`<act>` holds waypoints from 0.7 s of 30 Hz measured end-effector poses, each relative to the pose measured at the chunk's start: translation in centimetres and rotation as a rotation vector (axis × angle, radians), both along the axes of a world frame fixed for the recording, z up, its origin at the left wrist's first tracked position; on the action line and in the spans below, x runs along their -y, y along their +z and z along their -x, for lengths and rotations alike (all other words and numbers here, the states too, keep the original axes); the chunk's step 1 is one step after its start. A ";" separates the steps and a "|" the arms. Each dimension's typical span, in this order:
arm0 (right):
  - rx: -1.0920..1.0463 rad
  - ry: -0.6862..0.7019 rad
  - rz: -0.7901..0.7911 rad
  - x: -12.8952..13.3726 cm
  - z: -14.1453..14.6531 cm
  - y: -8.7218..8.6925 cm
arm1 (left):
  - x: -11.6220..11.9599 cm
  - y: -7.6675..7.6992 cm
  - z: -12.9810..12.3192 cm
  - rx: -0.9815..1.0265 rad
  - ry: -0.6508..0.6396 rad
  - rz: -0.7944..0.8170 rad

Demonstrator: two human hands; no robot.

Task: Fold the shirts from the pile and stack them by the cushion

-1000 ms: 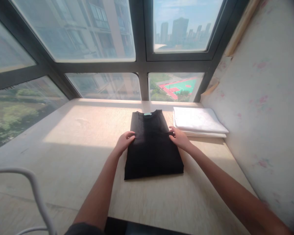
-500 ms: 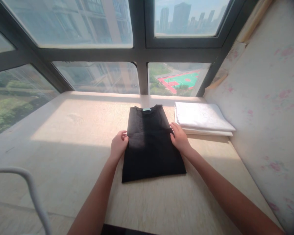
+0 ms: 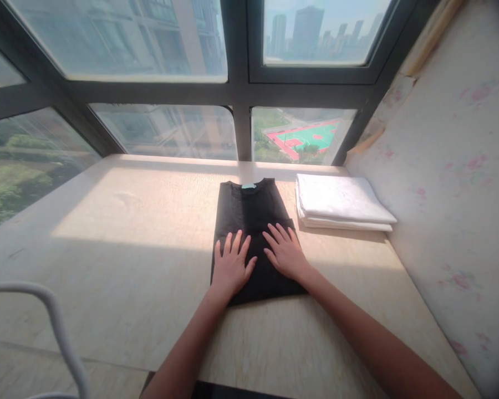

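Observation:
A black T-shirt (image 3: 255, 208), folded into a neat rectangle, lies flat with its neckline and pale label toward the window. My left hand (image 3: 232, 263) rests on its left half, palm down and fingers spread. On the right half lies my right hand (image 3: 285, 252), likewise flat with the fingers apart. Neither hand grips the cloth. The shirt's near edge shows between and below my wrists, while my hands cover part of its middle.
White folded cloths (image 3: 343, 199) are stacked to the right of the shirt, near the floral wall (image 3: 453, 194). Windows stand behind the pale wooden surface (image 3: 120, 288). A white curved tube (image 3: 52, 310) rises at the lower left, and a dark object (image 3: 228, 390) shows at the bottom edge.
Both hands have left the shirt's side edges and moved inward onto its top, opening flat. The shirt and the white stack stay in place.

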State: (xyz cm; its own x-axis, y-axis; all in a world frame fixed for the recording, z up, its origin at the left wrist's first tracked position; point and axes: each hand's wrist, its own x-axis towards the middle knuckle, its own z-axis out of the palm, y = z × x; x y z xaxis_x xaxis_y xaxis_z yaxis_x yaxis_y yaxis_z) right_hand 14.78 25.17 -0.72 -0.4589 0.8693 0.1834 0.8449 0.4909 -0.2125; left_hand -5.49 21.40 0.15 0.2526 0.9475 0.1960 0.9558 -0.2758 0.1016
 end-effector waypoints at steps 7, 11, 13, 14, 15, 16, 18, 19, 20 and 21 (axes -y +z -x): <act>0.007 0.043 -0.004 3.8 -1.1 0.6 | 4.4 0.7 -1.2 -0.013 0.028 0.003; -0.006 0.046 -0.027 7.5 -2.0 0.5 | 8.1 0.9 -2.3 -0.047 0.066 0.006; -0.011 0.040 -0.040 8.9 -2.2 0.6 | 9.3 1.3 -2.6 -0.053 0.062 0.000; -0.015 0.044 -0.042 9.3 -2.2 0.7 | 9.6 1.6 -2.6 -0.049 0.048 -0.006; -0.019 0.055 -0.041 9.4 -2.1 0.9 | 9.6 1.9 -2.7 -0.042 0.028 -0.012; -0.025 0.076 -0.038 9.4 -1.9 1.1 | 9.4 2.1 -2.7 -0.031 0.004 -0.018; -0.032 0.131 -0.027 8.8 -1.5 1.5 | 8.7 2.4 -2.7 -0.015 -0.043 -0.017; -0.035 0.153 -0.021 8.4 -1.2 1.6 | 8.2 2.4 -2.6 -0.013 -0.055 -0.012; -0.036 0.165 -0.013 7.9 -1.0 1.7 | 7.7 2.2 -2.5 -0.016 -0.058 -0.005; -0.035 0.171 -0.004 7.4 -0.7 1.6 | 7.2 2.0 -2.4 -0.023 -0.056 0.001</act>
State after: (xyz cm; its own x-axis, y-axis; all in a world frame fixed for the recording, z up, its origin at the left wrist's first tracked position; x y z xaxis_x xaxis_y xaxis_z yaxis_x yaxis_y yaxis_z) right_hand 15.52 17.75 0.92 -0.5933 0.7784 0.2053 0.7410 0.6277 -0.2384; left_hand -3.05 14.23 2.19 0.3092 0.9322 0.1883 0.9411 -0.3284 0.0804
